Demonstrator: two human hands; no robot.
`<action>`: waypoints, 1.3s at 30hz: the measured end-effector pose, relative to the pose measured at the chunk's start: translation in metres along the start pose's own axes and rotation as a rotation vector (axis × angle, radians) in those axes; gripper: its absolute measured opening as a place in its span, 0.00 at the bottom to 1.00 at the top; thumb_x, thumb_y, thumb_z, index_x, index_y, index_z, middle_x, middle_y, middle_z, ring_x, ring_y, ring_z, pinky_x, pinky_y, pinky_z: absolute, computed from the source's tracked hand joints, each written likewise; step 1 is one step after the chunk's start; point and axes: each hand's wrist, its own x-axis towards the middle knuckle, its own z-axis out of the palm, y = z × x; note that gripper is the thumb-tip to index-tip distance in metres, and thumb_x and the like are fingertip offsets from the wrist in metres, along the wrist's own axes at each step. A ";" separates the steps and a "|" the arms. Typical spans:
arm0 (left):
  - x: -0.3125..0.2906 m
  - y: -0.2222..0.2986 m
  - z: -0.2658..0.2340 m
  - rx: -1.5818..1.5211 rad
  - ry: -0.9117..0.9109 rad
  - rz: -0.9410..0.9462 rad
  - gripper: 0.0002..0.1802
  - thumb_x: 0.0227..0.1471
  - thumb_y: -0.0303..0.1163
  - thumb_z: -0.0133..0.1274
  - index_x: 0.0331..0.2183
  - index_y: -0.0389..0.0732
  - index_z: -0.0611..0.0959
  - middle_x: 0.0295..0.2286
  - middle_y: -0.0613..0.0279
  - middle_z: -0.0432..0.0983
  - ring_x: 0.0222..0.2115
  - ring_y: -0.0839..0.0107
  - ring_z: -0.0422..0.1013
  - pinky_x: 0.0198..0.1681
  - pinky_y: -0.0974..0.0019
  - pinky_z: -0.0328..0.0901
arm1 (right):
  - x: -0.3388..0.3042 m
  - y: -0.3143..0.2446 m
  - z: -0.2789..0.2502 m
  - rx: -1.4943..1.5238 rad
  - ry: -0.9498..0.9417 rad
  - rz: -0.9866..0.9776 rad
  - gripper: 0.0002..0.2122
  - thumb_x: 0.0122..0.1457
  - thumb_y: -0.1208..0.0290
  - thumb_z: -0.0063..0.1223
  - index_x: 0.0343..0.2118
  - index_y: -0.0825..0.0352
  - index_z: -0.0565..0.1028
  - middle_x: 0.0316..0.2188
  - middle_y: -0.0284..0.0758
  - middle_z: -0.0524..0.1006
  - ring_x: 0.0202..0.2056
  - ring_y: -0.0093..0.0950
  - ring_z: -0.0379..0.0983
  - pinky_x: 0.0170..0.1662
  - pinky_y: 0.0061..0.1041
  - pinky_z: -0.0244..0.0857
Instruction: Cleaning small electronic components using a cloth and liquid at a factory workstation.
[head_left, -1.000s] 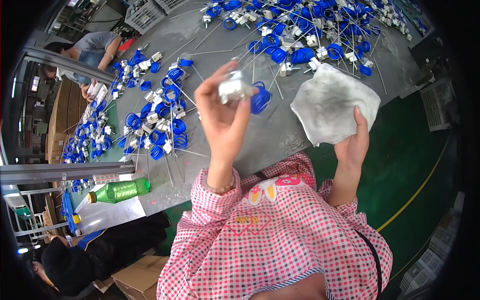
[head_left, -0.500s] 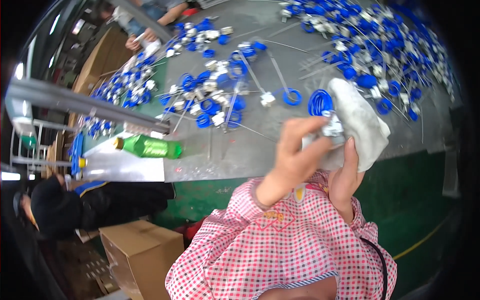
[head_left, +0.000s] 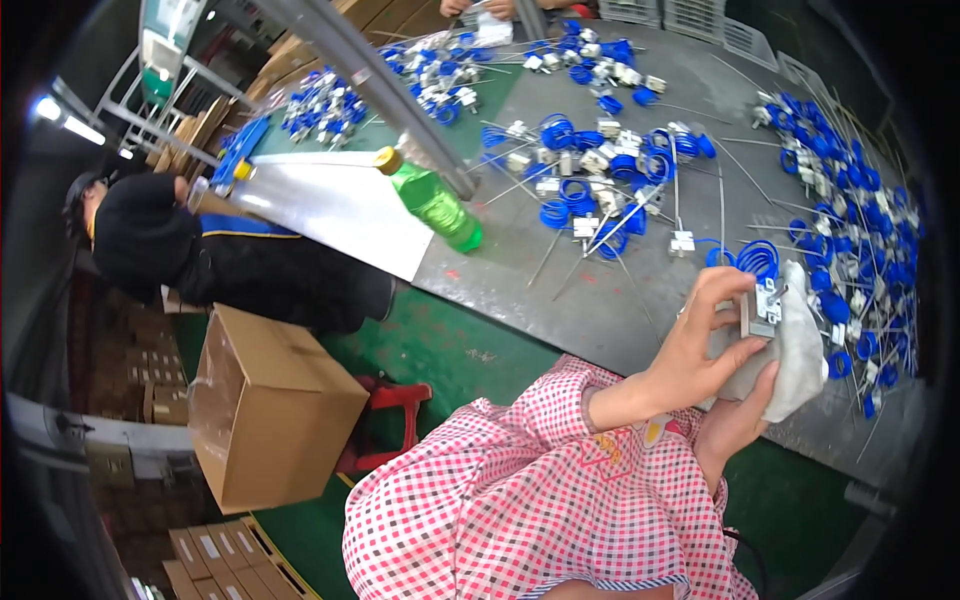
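Note:
My left hand (head_left: pixel 698 345) pinches a small metal-and-white block with a blue coil, apparently a capillary thermostat (head_left: pixel 766 304), between thumb and fingers. Its blue coil rises above the block. Right behind it is a greyish-white cloth (head_left: pixel 798 350), bunched up, with my right hand (head_left: pixel 732 428) closed on it from below, thumb in front. Most of the right fingers are hidden by the cloth. Under and beyond my hands lies the grey table, where a loose pile of similar thermostats (head_left: pixel 610 165) with blue coils and thin metal rods is spread.
More such parts heap along the table's right side (head_left: pixel 850 220) and farther back. A green bottle (head_left: pixel 437 207) stands near a metal post (head_left: pixel 385 95). At left are an open cardboard box (head_left: pixel 285 420), a red stool (head_left: pixel 400 405) and a person in black (head_left: pixel 250 260). Another person's hands (head_left: pixel 480 8) show at the far edge.
The view has swung, so the table and bottle sit differently in the picture. Both hands still hold the thermostat and cloth; the thermostat's metal side now shows more plainly.

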 end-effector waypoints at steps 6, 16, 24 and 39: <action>-0.008 0.010 -0.001 0.257 -0.147 -0.014 0.24 0.33 0.16 0.52 0.39 0.33 0.70 0.38 0.54 0.63 0.36 0.64 0.67 0.37 0.69 0.65 | -0.002 0.002 -0.003 0.063 0.282 0.178 0.20 0.57 0.63 0.33 0.47 0.73 0.57 0.45 0.41 0.62 0.45 0.31 0.62 0.47 0.29 0.56; -0.010 0.012 -0.006 0.251 0.037 -0.071 0.28 0.31 0.13 0.53 0.41 0.30 0.68 0.38 0.53 0.65 0.35 0.68 0.68 0.37 0.70 0.66 | 0.006 0.004 0.017 -0.191 0.234 -0.101 0.23 0.49 0.76 0.35 0.49 0.78 0.49 0.47 0.46 0.59 0.46 0.35 0.60 0.46 0.28 0.57; -0.012 0.010 -0.006 -0.022 0.121 -0.204 0.28 0.34 0.12 0.53 0.43 0.26 0.66 0.40 0.55 0.62 0.39 0.69 0.65 0.41 0.70 0.64 | 0.001 0.011 0.008 -0.142 0.163 -0.164 0.22 0.51 0.75 0.36 0.50 0.75 0.51 0.47 0.44 0.59 0.47 0.36 0.60 0.48 0.30 0.56; -0.008 -0.010 -0.034 -0.135 0.150 -0.269 0.30 0.41 0.13 0.47 0.48 0.27 0.58 0.44 0.50 0.60 0.43 0.67 0.62 0.44 0.65 0.62 | 0.017 -0.001 0.002 0.290 0.478 0.163 0.21 0.52 0.65 0.38 0.47 0.70 0.58 0.45 0.40 0.63 0.45 0.34 0.61 0.47 0.32 0.56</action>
